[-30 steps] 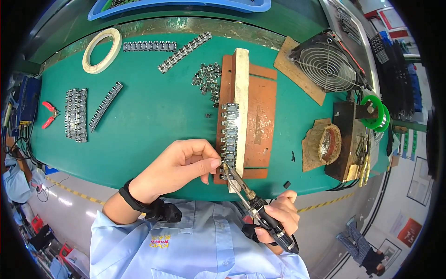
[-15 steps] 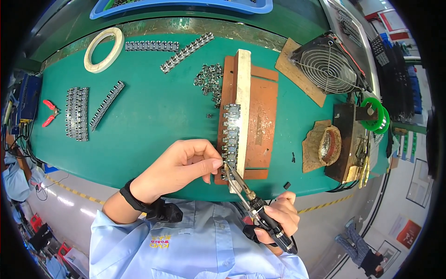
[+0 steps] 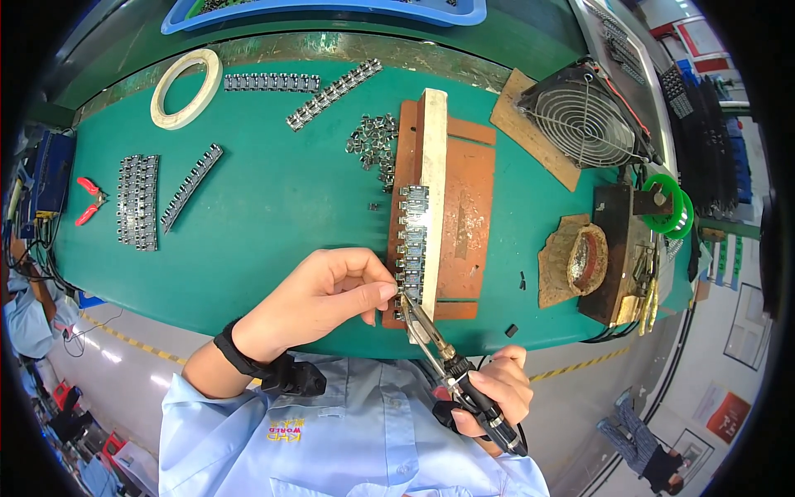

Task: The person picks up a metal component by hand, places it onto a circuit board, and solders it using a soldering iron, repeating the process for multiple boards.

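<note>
My right hand is wrapped round the dark handle of a soldering iron, which has a thin metal tube running alongside its shaft. The iron's tip meets the lower part of a strip of small circuit boards. This strip lies along a pale wooden bar on a brown board. At the strip's left edge, the thumb and fingers of my left hand are pinched together beside the tip. Whatever they hold is too small or hidden to make out.
Loose small metal parts are heaped left of the bar. More board strips, a tape roll and red-handled cutters lie further left. At right stand a fan, a tip-cleaning dish and a green solder spool.
The soldering iron's handle and my right hand have shifted slightly down and left, while the tip stays at the strip. My left hand has hardly moved.
</note>
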### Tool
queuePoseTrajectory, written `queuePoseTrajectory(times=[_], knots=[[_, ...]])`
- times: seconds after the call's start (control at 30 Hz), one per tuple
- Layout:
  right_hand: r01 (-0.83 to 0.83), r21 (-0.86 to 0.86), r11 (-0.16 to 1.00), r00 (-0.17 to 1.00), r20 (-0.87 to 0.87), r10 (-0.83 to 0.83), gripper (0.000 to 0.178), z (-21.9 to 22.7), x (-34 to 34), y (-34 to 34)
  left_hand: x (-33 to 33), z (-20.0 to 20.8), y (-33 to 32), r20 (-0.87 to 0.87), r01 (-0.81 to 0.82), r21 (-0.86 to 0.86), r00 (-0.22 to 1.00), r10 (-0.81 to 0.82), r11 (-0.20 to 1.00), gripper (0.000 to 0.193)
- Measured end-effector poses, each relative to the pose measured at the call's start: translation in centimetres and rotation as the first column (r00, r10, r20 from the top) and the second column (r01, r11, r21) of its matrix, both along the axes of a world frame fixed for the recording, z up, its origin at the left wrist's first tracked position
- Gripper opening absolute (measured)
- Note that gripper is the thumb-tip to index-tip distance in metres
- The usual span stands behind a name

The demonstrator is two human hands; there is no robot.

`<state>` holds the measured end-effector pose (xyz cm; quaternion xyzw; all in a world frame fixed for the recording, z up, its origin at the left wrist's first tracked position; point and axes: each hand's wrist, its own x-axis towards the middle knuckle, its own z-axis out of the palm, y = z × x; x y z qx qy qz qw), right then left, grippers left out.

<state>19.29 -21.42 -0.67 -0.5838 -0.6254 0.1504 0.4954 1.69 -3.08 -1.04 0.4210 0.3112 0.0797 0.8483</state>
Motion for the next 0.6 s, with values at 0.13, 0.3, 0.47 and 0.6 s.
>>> queuePoseTrajectory(times=[0.13,0.3,0.47,0.6], knots=[[-0.012,-0.026,1.0,0.999,0.05,0.013,0.038,0.43,-0.04,-0.22,0.02,-0.03,-0.03,-0.002,0.0,-0.001,1.0,0.0,1.0,0.011],[-0.051,-0.064,0.997,0.993,0.105,0.058,0.041,0.76,-0.01,-0.34,-0.02,-0.21,-0.07,-0.002,-0.001,0.001,1.0,0.001,1.0,0.01],[-0.06,-0.064,0.996,0.993,0.097,0.066,0.042,0.74,-0.06,-0.29,0.01,-0.12,-0.1,0.001,-0.01,0.0,1.0,0.01,1.0,0.01],[-0.06,-0.044,0.997,0.994,0.088,0.063,0.043,0.49,-0.05,-0.25,0.02,-0.02,-0.08,-0.018,-0.005,0.014,1.0,0.005,1.0,0.009]])
